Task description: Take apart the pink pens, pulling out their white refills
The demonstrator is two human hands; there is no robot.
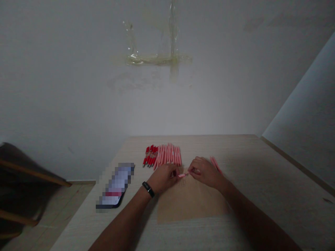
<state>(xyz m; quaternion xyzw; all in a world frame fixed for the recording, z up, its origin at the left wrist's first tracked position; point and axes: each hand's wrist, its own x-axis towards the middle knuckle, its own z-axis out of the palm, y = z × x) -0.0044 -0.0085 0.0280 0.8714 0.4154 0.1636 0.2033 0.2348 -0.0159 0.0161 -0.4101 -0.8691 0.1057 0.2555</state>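
Observation:
Above a brown paper sheet [192, 205], a pink pen [182, 175] lies between my two hands. My left hand [164, 177], with a dark band on its wrist, is closed on one end of the pen. My right hand [204, 171] pinches at the pen's other end; its fingertips hide what exactly they grip there. Just beyond my left hand is a row of several pink pens [169, 153]. Several red pens [149, 159] lie at that row's left. More pink pens [214, 162] rest behind my right hand, partly covered by it.
A phone-like device [116, 190], blurred by pixelation, lies on the left of the wooden table [261, 209]. The table's far edge meets a grey wall [222, 87] with strips of tape on it. A dark chair-like piece [23, 191] stands at the lower left.

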